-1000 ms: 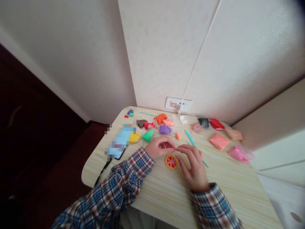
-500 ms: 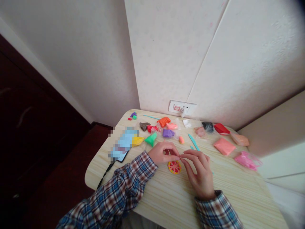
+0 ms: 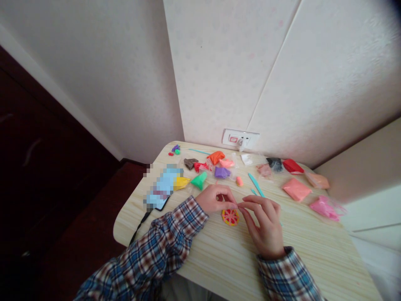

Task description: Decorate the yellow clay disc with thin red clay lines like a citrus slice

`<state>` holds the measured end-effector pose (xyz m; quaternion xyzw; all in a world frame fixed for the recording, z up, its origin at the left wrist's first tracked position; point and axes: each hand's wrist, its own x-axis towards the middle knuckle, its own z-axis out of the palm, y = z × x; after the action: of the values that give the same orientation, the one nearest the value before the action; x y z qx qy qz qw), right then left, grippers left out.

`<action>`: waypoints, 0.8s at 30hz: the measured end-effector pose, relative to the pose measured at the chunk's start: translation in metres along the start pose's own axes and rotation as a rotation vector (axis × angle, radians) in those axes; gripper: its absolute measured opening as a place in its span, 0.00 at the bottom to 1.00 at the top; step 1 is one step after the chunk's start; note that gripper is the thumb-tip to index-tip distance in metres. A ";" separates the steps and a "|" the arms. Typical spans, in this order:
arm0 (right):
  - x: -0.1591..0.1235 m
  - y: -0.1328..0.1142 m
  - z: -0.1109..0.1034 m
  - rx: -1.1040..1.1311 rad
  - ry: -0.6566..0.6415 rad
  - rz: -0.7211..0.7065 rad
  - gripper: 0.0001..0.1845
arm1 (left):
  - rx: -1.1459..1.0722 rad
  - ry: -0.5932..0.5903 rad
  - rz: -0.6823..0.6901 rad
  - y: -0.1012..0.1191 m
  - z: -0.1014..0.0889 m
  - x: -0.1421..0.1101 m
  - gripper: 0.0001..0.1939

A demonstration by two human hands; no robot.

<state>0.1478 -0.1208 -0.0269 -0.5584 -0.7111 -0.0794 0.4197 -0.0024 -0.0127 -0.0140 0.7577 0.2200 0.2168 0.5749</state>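
My left hand [image 3: 218, 198] and my right hand [image 3: 263, 221] meet fingertip to fingertip over the middle of the table [image 3: 219, 255]. Both are closed in a pinch; whatever lies between the fingertips is too small to make out. Just below them, flat on the tabletop, is a round clay disc [image 3: 230, 217] with a yellow rim and pink spokes over red, like a citrus slice. Part of its upper edge is hidden by my fingers. Beyond my right hand lies a turquoise modelling knife [image 3: 256, 184], and a small orange-pink clay lump [image 3: 239, 181] sits to its left.
Bags of coloured clay spread across the back, among them green [image 3: 199, 180], purple [image 3: 222, 172], orange [image 3: 216, 157] and salmon [image 3: 296, 189]. A phone with a blurred screen [image 3: 164, 186] and black strap lies left. Small clay grapes [image 3: 176, 148] sit at the far corner. A wall socket [image 3: 240, 139] is behind.
The view has shifted slightly, so the table things appear a little displaced. My two hands keep their pinch above the disc, with only slight finger movement.
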 end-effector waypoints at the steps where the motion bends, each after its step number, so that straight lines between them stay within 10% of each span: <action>1: 0.000 0.000 0.000 -0.002 -0.003 -0.002 0.05 | -0.001 0.002 -0.001 0.000 0.000 0.000 0.08; 24: 0.002 -0.002 -0.001 -0.052 0.024 -0.045 0.05 | -0.177 0.014 -0.096 0.002 0.003 0.001 0.12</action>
<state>0.1464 -0.1210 -0.0243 -0.5520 -0.7162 -0.1138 0.4115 -0.0002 -0.0149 -0.0128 0.6910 0.2398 0.2128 0.6478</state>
